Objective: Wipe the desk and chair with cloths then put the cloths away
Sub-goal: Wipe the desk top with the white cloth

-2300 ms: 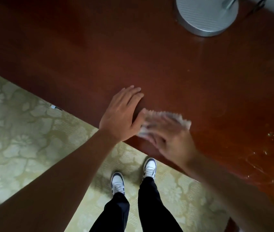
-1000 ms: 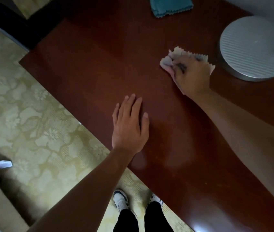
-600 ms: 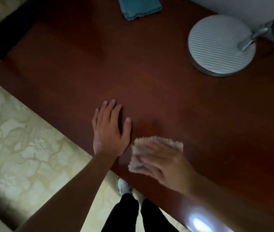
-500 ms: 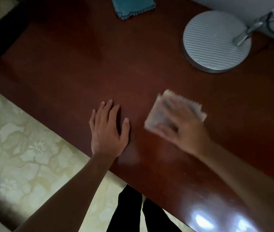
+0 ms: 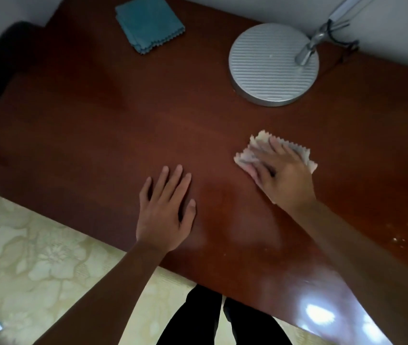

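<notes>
Fingers (image 5: 276,149) of the right hand (image 5: 281,179) are lying spread and fairly straight over a pale cloth (image 5: 255,151), pressing it flat against the dark red table (image 5: 128,115); the hand's outline is blurring slightly. The cloth's zigzag edges are showing beyond the fingertips and at both sides of the hand. The left hand (image 5: 165,211) is resting palm down on the table near its front edge, fingers straight and slightly apart, holding nothing, well apart from the cloth. A folded teal cloth (image 5: 149,22) is lying near the table's far edge, away from both hands. A round ribbed silver lamp base (image 5: 271,64) is standing at the far right, beyond the pale cloth. Below the table's front edge, patterned floor covering (image 5: 36,257) and dark trouser legs (image 5: 223,322) are showing.
</notes>
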